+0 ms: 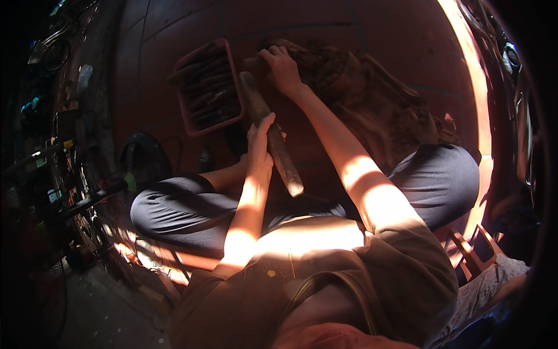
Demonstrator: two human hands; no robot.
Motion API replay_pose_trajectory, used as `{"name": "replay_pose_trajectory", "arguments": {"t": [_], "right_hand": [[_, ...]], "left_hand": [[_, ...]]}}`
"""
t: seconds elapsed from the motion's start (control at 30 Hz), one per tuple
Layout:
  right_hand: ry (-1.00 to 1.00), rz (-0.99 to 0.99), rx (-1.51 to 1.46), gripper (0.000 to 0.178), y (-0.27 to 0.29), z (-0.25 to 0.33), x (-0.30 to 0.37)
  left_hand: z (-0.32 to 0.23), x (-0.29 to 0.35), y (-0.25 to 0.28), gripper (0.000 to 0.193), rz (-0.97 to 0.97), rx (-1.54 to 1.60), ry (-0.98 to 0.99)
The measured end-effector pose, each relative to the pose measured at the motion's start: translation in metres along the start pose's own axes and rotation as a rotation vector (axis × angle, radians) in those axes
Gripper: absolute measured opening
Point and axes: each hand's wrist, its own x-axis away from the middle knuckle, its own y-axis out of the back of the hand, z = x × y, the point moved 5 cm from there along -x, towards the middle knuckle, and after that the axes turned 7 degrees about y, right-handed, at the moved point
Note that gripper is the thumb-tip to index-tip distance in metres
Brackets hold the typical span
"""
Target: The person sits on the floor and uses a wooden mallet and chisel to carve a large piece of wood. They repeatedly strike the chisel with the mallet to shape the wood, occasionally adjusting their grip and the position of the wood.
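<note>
My left hand (pixel 261 142) is wrapped around the middle of a thick wooden stick (pixel 281 158), its pale worn end pointing back toward my lap. Farther ahead, my right hand (pixel 283 68) is at the left end of a brown carved piece of wood (pixel 343 72), fingers bent and closed. Shadow hides what those fingers hold, if anything. Left of the stick stands a pink plastic basket (pixel 237 87) with several dark, slim handled tools (pixel 212 96) lying in it.
My crossed legs (pixel 436 180) frame the work on the reddish tiled floor (pixel 279 20). A dark round object (pixel 142 154) is by my left knee, near a small dark bottle (pixel 205 161). Clutter lines the left side; a brown plastic stool or crate (pixel 474 253) stands behind right.
</note>
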Motion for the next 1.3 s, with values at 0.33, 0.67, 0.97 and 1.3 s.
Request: {"name": "replay_pose_trajectory", "arguments": {"t": [0.33,0.67,0.97,1.3], "right_hand": [[-0.084,0.153,-0.039,0.038,0.029,-0.062,-0.028],[-0.390,0.314,-0.303,0.032,0.072,-0.095,-0.036],[-0.345,0.173,-0.435,0.024,0.079,-0.129,-0.028],[-0.383,0.164,-0.523,0.023,0.063,-0.134,-0.017]], "left_hand": [[-0.005,0.007,-0.006,0.030,0.016,0.015,0.029],[-0.004,0.012,-0.008,0.032,0.020,-0.001,0.013],[-0.004,0.008,-0.005,0.032,0.036,0.039,-0.008],[-0.002,0.008,-0.006,0.033,0.028,0.023,0.013]]}}
